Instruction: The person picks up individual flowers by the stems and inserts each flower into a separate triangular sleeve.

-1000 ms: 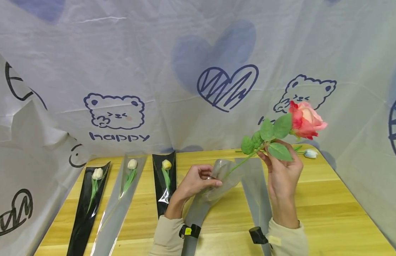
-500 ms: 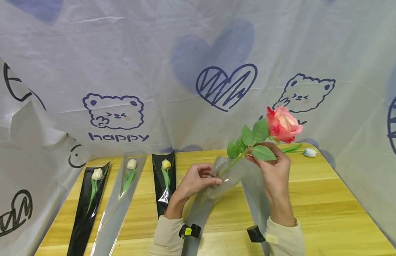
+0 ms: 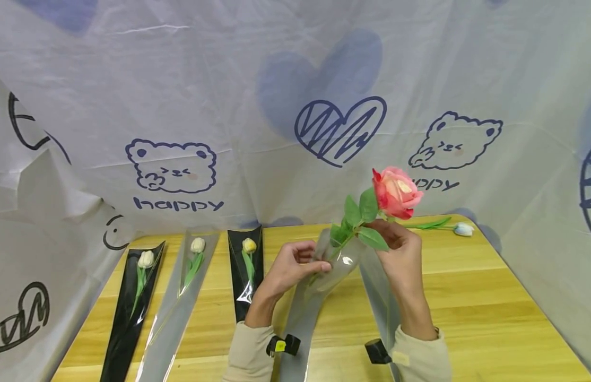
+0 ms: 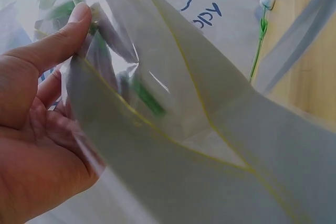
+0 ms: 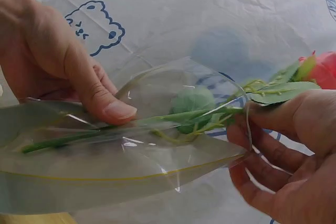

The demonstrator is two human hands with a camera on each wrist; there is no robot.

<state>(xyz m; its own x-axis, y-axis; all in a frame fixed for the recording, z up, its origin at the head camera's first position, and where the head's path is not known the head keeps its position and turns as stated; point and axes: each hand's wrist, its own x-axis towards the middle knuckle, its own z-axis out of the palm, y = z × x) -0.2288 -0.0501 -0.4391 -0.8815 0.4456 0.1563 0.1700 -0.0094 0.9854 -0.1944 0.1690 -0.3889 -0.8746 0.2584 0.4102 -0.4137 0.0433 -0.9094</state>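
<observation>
A pink-red rose (image 3: 397, 192) with green leaves tilts up to the right in the head view. My right hand (image 3: 402, 260) pinches its stem just below the bloom, at the mouth of a clear-fronted grey flower sleeve (image 3: 300, 318). My left hand (image 3: 295, 268) holds that sleeve near its top, thumb over the clear front. Inside the sleeve lies the lower stem (image 5: 68, 139), pointing down toward its narrow part; some leaves are within the mouth too. The bloom stays outside. In the left wrist view, the cut stem end (image 4: 149, 98) shows through the film.
On the left lie a black sleeve (image 3: 116, 339) with a white tulip, a grey sleeve (image 3: 162, 339) with another, and a black sleeve (image 3: 235, 265) with a yellow tulip. A pale blue tulip (image 3: 463, 229) lies at the back right. Another grey sleeve (image 3: 379, 276) lies beneath my right arm.
My right hand has moved left and slightly down with the rose, and its stem has slid deeper into the sleeve. My left hand has stayed nearly still.
</observation>
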